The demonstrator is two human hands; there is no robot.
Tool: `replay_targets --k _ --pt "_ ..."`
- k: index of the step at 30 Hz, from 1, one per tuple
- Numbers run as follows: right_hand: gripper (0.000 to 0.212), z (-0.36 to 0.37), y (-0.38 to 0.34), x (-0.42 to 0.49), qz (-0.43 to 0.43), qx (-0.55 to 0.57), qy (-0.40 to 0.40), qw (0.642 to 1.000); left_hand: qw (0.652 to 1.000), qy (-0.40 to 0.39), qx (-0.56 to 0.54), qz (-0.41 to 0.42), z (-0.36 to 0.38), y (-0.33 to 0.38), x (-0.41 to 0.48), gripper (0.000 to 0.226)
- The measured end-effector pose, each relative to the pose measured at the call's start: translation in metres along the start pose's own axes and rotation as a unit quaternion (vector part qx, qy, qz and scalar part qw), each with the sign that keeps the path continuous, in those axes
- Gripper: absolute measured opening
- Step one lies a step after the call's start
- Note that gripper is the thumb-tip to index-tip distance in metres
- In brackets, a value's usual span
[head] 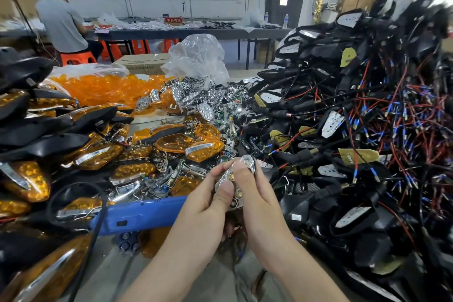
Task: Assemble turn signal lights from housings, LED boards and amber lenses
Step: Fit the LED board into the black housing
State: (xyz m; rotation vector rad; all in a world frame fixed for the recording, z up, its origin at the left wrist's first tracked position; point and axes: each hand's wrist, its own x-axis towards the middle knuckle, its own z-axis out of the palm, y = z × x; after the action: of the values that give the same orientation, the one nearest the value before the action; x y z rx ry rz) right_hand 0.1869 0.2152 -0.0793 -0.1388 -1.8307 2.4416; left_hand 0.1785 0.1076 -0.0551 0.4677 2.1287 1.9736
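At your far left, a stack of finished lights (95, 154) lies with black housings and amber lenses fitted, several with a bright chrome strip across the front. Behind them a clear bag holds loose amber lenses (103, 88). A blue hand tool (137, 216) lies across the near edge of that heap, its black cable looping down towards you. Beyond it, in the middle of the bench, loose chrome reflectors (203, 100) are spilled in front of a crumpled plastic bag (198, 56).

Your left hand (203, 208) comes up from below with its fingers curled. Its thumb (224, 190) is pressed flat on the lower face of a chrome reflector piece (246, 163), and the forefinger curves round that piece's left edge, so the hand pinches it. The piece is held up in front of you, just above the bench clutter and between both hands. It is silvery and faceted, with small yellow LED spots showing through its openings. Something dark sits below it, too hidden to make out.

Your right hand (257, 193) meets the left one. Its thumb lies on the upper face of the piece, and the other fingers wrap behind it, mostly out of sight. The two thumbs nearly touch.

To your right rises a high pile of black housings (355, 142) with white LED boards and tangled red and black wires tipped in blue.
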Motion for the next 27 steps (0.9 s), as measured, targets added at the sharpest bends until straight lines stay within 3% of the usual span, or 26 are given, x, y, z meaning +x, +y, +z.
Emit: replay_targets --k 5,10,17,27 --pt "0.033 -0.0033 -0.0038 0.0008 -0.053 0.021 -0.045 0.997 1.000 -0.005 -0.001 0.018 -0.0003 -0.0011 0.0031 0.028" --pt "0.044 -0.0040 -0.0049 0.0021 -0.066 0.031 -0.013 0.997 0.998 -0.021 0.035 0.054 0.0012 0.0000 0.0011 0.028" --pt "0.050 -0.0073 -0.0068 0.0004 -0.085 -0.010 0.018 0.996 0.999 -0.048 0.002 0.016 0.0005 0.0032 -0.0018 0.031" --pt "0.044 -0.0084 -0.0010 0.0085 -0.099 -0.028 0.032 0.994 0.998 -0.058 0.009 0.020 -0.0037 0.0033 0.0015 0.035"
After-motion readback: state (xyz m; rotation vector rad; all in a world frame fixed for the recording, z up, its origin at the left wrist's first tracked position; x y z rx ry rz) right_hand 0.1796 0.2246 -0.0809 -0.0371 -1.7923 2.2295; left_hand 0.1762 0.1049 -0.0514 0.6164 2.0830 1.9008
